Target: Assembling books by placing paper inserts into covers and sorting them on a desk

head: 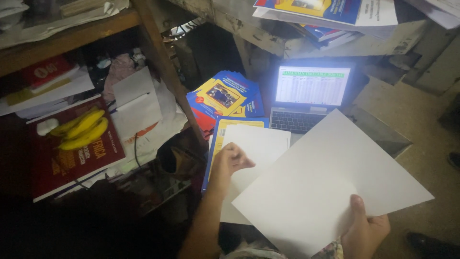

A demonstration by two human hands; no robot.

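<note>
My right hand (365, 229) grips a large blank white sheet (330, 184) by its lower edge, thumb on top, and holds it tilted in front of me. My left hand (230, 160) rests with curled fingers on the left edge of a second white sheet (258, 148). That sheet lies on a blue and yellow booklet (218, 139), and the held sheet covers its right part. Behind them an open laptop (309, 96) shows a lit spreadsheet.
A fanned stack of blue and yellow booklets (223, 96) lies left of the laptop. On the shelf at left, bananas (82, 128) rest on a red book (72, 153) among loose papers (136, 103). More papers and booklets (330, 12) sit on the worn shelf above.
</note>
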